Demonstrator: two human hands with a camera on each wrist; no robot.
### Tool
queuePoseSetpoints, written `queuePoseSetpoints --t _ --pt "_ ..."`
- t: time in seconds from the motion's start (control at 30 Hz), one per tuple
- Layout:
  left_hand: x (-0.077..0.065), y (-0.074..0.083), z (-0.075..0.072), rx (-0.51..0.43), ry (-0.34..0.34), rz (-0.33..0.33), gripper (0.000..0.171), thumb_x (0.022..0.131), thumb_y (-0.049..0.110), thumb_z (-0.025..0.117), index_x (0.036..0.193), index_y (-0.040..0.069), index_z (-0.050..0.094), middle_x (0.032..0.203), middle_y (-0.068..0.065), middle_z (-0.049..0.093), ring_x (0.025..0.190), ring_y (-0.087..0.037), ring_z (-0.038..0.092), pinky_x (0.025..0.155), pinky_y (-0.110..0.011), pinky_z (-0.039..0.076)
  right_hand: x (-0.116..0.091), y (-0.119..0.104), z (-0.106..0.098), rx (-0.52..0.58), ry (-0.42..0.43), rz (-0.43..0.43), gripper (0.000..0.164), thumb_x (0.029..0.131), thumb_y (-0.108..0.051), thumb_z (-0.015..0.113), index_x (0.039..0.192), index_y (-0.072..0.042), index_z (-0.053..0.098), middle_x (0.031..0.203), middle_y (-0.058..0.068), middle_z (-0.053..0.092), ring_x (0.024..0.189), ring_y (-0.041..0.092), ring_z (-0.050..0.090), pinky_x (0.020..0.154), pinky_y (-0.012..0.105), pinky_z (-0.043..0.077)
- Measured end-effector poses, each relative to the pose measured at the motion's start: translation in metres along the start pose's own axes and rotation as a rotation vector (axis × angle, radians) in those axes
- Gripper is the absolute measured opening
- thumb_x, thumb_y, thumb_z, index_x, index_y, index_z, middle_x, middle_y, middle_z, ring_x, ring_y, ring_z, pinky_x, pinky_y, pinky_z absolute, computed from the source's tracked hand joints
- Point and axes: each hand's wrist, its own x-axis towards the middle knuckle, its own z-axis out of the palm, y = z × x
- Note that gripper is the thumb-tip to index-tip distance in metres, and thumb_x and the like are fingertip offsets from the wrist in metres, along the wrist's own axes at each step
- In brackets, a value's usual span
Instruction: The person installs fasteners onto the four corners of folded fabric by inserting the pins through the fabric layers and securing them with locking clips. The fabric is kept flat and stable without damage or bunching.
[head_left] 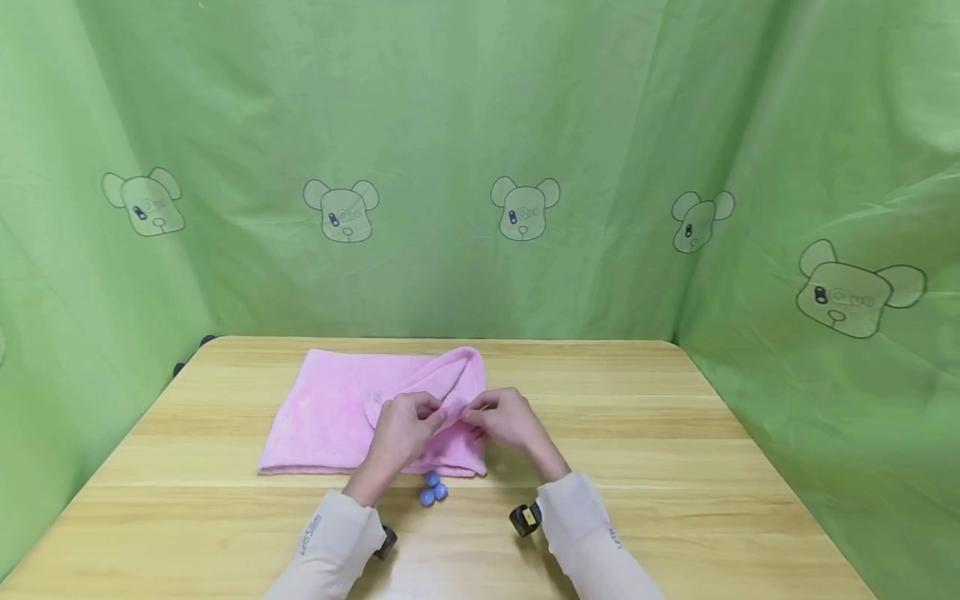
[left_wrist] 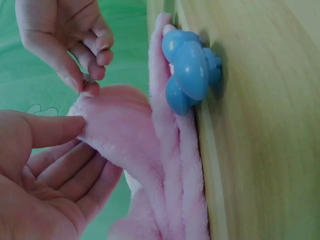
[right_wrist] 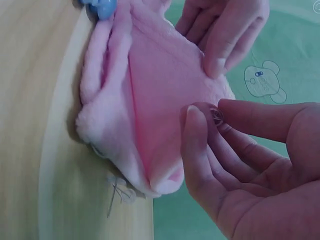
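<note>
A pink plush cloth [head_left: 322, 417] lies folded on the table, its right corner raised in a flap. My left hand [head_left: 402, 429] pinches the edge of that flap between thumb and fingers. Close beside it, my right hand [head_left: 513, 419] pinches a small round piece [right_wrist: 216, 116], clear or metallic, at the flap's edge. Its exact kind I cannot tell. Three blue mushroom-shaped fasteners [left_wrist: 191, 72] sit clustered on the table by the cloth's front edge, between my forearms.
In the right wrist view, a clear piece with a thin pin [right_wrist: 120, 195] shows beside the cloth. Wooden tabletop [head_left: 675, 467] surrounds the cloth. Green curtains [head_left: 435, 100] with printed bear heads enclose the back and sides. Dark wrist cameras [head_left: 526, 518] hang under both sleeves.
</note>
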Motion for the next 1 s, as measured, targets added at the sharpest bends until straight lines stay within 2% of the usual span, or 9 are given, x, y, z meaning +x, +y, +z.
queuePoseSetpoints --t 0.27,0.77,0.9,1.0 --pt "0.0 0.0 -0.001 -0.003 -0.011 -0.004 0.006 0.085 0.012 0.074 0.086 0.006 0.074 0.078 0.002 0.072 0.069 -0.012 0.063 0.068 -0.037 0.055 -0.002 -0.003 0.005 0.036 -0.046 0.033 0.011 0.089 0.0 0.064 0.094 0.009 0.07 0.073 0.018 0.068 0.062 0.03 0.066 0.059 0.039 0.059" --pt "0.0 -0.003 -0.001 0.001 -0.03 0.018 0.006 0.083 0.009 0.075 0.089 0.007 0.075 0.082 -0.001 0.073 0.074 -0.014 0.066 0.071 -0.038 0.056 0.0 -0.001 0.009 0.084 -0.03 0.051 0.012 0.09 0.0 0.063 0.09 0.011 0.069 0.071 0.02 0.067 0.06 0.032 0.065 0.055 0.037 0.059" --pt "0.0 -0.002 -0.001 0.006 -0.02 0.019 0.006 0.088 0.013 0.072 0.089 0.009 0.075 0.082 -0.001 0.073 0.072 -0.015 0.065 0.07 -0.038 0.055 0.0 -0.001 0.011 0.093 -0.02 0.046 0.012 0.09 0.001 0.063 0.09 0.011 0.069 0.073 0.02 0.067 0.06 0.03 0.066 0.055 0.036 0.059" --pt "0.0 -0.001 -0.001 -0.001 -0.002 -0.009 0.011 0.093 0.017 0.066 0.093 0.01 0.074 0.085 -0.004 0.073 0.075 -0.018 0.067 0.071 -0.04 0.055 0.0 -0.001 0.012 0.096 -0.015 0.042 0.012 0.09 0.001 0.063 0.091 0.011 0.069 0.076 0.021 0.068 0.061 0.029 0.066 0.056 0.035 0.059"
